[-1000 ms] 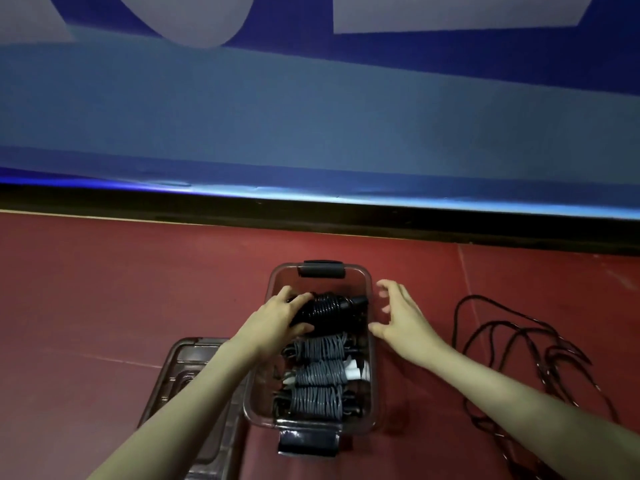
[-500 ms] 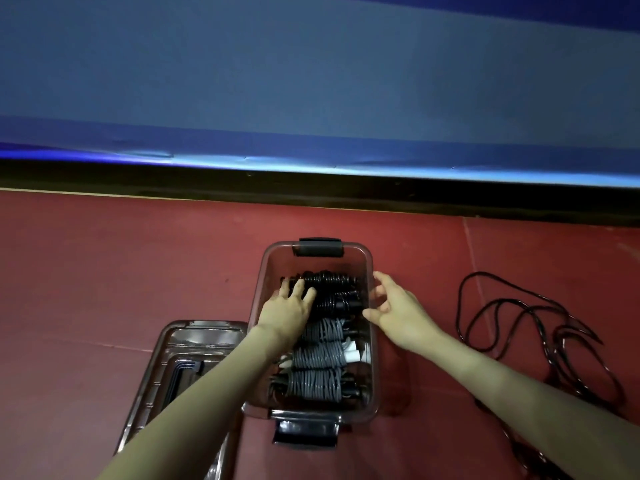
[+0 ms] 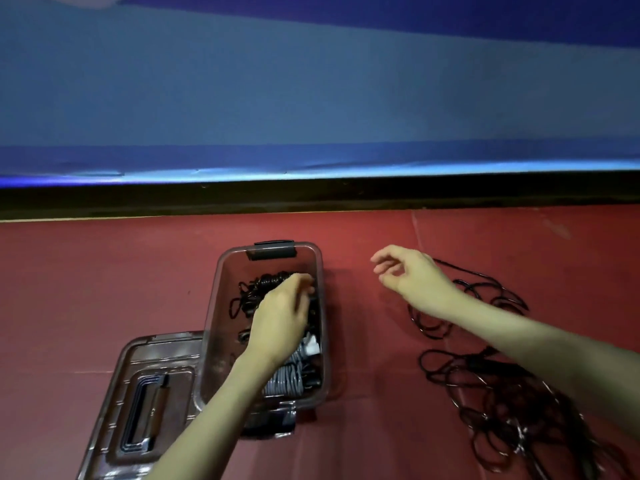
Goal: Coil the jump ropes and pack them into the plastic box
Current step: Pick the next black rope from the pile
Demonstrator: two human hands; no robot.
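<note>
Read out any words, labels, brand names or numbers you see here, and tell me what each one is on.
None can be read.
Plastic box: no label or print shows on its clear walls or dark latches.
Lid: only moulded ridges and a handle, no lettering.
Coiled ropes in the box: a small white patch shows beside them, too blurred to tell if it carries print.
Blue wall: a pale shape at the top edge, cut off, not legible.

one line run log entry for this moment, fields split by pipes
left hand: in plastic box on black coiled rope | right hand: open, above floor | loose ropes: uncoiled | lid: off
</note>
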